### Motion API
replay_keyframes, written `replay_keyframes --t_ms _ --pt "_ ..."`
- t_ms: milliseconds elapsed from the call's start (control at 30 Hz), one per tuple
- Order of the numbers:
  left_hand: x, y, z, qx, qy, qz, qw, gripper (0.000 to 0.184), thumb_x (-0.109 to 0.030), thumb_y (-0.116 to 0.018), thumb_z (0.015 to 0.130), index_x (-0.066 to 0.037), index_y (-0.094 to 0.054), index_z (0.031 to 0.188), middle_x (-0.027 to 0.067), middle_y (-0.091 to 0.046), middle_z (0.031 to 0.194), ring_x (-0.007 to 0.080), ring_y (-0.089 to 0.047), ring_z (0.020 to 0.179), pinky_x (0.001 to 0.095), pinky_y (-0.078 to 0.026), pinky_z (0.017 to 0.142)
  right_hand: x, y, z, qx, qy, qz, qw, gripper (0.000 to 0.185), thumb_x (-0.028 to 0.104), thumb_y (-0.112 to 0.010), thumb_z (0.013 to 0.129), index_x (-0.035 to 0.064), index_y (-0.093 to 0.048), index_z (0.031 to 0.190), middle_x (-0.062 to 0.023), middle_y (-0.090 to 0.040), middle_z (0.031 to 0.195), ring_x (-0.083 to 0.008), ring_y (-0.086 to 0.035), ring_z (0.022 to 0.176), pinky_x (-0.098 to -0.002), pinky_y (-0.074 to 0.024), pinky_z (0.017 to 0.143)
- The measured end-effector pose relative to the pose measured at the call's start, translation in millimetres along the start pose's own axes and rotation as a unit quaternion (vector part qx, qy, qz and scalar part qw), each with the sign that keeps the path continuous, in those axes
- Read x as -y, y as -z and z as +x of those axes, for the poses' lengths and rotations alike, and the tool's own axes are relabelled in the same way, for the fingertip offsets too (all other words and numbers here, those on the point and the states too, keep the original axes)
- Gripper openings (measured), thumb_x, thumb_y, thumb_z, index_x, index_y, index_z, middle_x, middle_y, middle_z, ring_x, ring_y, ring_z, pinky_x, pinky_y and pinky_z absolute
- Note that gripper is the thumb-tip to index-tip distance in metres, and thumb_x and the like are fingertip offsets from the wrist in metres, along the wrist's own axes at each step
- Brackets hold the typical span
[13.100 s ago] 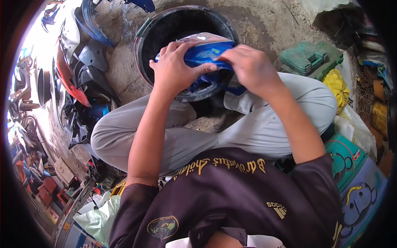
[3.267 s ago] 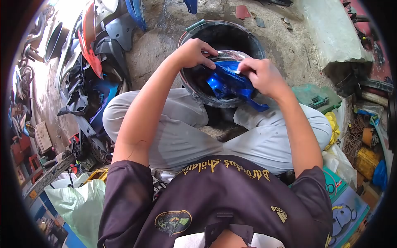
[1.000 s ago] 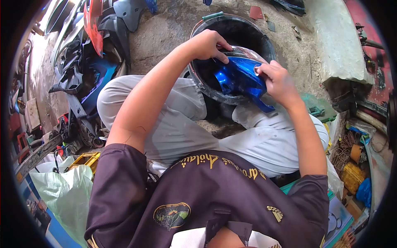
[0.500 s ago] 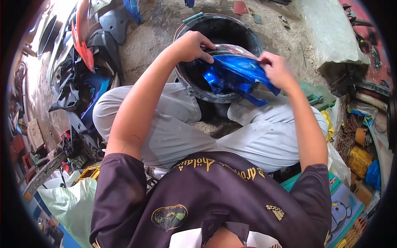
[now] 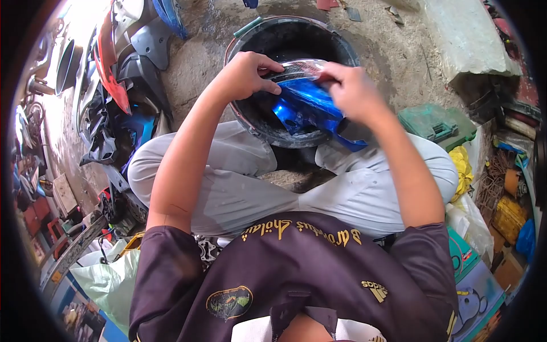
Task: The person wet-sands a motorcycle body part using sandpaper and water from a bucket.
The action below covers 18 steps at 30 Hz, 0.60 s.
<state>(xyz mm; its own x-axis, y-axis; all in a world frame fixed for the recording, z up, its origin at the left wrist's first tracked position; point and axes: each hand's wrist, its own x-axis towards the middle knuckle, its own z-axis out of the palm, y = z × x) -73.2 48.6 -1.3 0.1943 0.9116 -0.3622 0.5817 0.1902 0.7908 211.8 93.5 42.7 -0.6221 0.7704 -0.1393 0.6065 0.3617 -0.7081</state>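
A glossy blue motorcycle fairing panel [image 5: 310,94], with a shiny silver strip [image 5: 302,70] along its upper edge, is held over the mouth of a black bucket [image 5: 242,117]. My left hand [image 5: 248,77] grips the panel's left end, thumb in front and fingers behind. Partly smeared by motion, my right hand [image 5: 353,94] is closed over the upper right edge of the panel. Whether a small item lies under its fingers is hidden. The panel's lower prongs reach past the bucket's near rim.
The bucket stands on a concrete floor [image 5: 194,74] in front of my crossed legs [image 5: 245,194]. Fairing parts, including a red one [image 5: 108,62], are piled at left. A green case [image 5: 436,125], yellow cloth [image 5: 461,171] and concrete block [image 5: 467,40] lie at right.
My right hand has slid left along the panel's upper edge, away from its right end. My left hand keeps its grip. The view has shifted slightly.
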Motion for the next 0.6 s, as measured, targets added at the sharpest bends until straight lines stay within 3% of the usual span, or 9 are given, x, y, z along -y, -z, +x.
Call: replay_keyframes --t_ms 67,167,200,233,300,367,433,533,600 --pt "-4 1 2 0.001 0.007 0.001 1.000 0.058 -0.006 -0.098 0.071 -0.002 -0.081 0.126 0.0121 -0.080 0.123 0.0226 -0.075 0.114 0.0360 -0.057 0.109 -29 27 0 0.013 -0.086 -0.029 0.996 0.020 0.003 -0.065 0.096 0.0055 -0.076 0.112 -0.0209 -0.080 0.103 -0.0373 -0.078 0.097 -0.0428 -0.0590 0.089" --pt "-15 8 5 0.011 0.032 0.017 0.999 0.057 -0.005 -0.098 0.068 -0.003 -0.082 0.123 0.0110 -0.080 0.121 0.0228 -0.075 0.112 0.0358 -0.057 0.108 -27 24 -4 0.003 -0.066 -0.046 0.997 0.023 0.003 -0.062 0.095 0.0051 -0.077 0.113 -0.0210 -0.080 0.103 -0.0374 -0.078 0.094 -0.0428 -0.0594 0.086" --pt "-23 12 7 0.019 0.044 0.028 0.998 0.057 -0.005 -0.098 0.067 -0.003 -0.082 0.122 0.0107 -0.080 0.121 0.0229 -0.075 0.112 0.0358 -0.057 0.108 -3 20 2 0.029 -0.066 -0.011 0.997 0.040 -0.002 -0.055 0.087 0.0100 -0.081 0.115 -0.0241 -0.079 0.106 -0.0416 -0.077 0.102 -0.0477 -0.0596 0.093" --pt "-27 11 9 0.031 0.056 0.040 0.997 0.057 -0.004 -0.098 0.067 -0.003 -0.082 0.121 0.0104 -0.080 0.120 0.0229 -0.075 0.111 0.0358 -0.058 0.107 3 3 4 0.017 0.033 0.058 0.998 0.038 -0.001 -0.056 0.085 0.0094 -0.081 0.113 -0.0259 -0.078 0.103 -0.0437 -0.076 0.100 -0.0482 -0.0596 0.092" --pt "-26 9 12 0.031 0.048 0.043 0.997 0.056 -0.003 -0.097 0.066 -0.003 -0.082 0.120 0.0101 -0.080 0.120 0.0234 -0.075 0.112 0.0361 -0.058 0.106 14 -14 3 0.029 0.104 0.031 0.994 0.036 -0.001 -0.057 0.085 0.0087 -0.080 0.111 -0.0255 -0.078 0.103 -0.0452 -0.076 0.099 -0.0486 -0.0597 0.091" --pt "-32 10 12 0.025 0.050 0.046 0.997 0.056 -0.001 -0.097 0.065 -0.002 -0.082 0.120 0.0102 -0.080 0.119 0.0234 -0.075 0.112 0.0363 -0.059 0.106 8 5 4 0.003 -0.009 0.049 0.999 0.030 0.000 -0.058 0.090 0.0071 -0.079 0.109 -0.0234 -0.079 0.104 -0.0424 -0.077 0.099 -0.0477 -0.0597 0.092" --pt "-32 11 12 0.026 0.068 0.037 0.997 0.056 0.000 -0.097 0.065 -0.001 -0.082 0.120 0.0104 -0.080 0.119 0.0232 -0.075 0.111 0.0365 -0.059 0.106 -37 33 0 0.007 -0.119 0.007 0.993 0.028 -0.002 -0.063 0.089 0.0056 -0.077 0.111 -0.0225 -0.079 0.101 -0.0385 -0.076 0.091 -0.0427 -0.0586 0.084" --pt "-32 11 13 0.032 0.062 0.036 0.997 0.055 0.001 -0.097 0.065 -0.001 -0.082 0.119 0.0103 -0.079 0.119 0.0229 -0.075 0.110 0.0370 -0.059 0.106 -49 40 -10 0.005 -0.154 0.007 0.988 0.028 -0.002 -0.062 0.088 0.0039 -0.077 0.111 -0.0233 -0.079 0.104 -0.0374 -0.079 0.095 -0.0446 -0.0592 0.087" --pt "-34 13 15 0.037 0.056 0.050 0.997 0.055 0.000 -0.097 0.066 -0.001 -0.082 0.119 0.0105 -0.079 0.120 0.0230 -0.075 0.111 0.0370 -0.059 0.107 -27 21 -1 -0.005 -0.091 0.019 0.996 0.027 -0.001 -0.061 0.089 0.0025 -0.077 0.110 -0.0237 -0.079 0.104 -0.0382 -0.079 0.097 -0.0456 -0.0594 0.089"
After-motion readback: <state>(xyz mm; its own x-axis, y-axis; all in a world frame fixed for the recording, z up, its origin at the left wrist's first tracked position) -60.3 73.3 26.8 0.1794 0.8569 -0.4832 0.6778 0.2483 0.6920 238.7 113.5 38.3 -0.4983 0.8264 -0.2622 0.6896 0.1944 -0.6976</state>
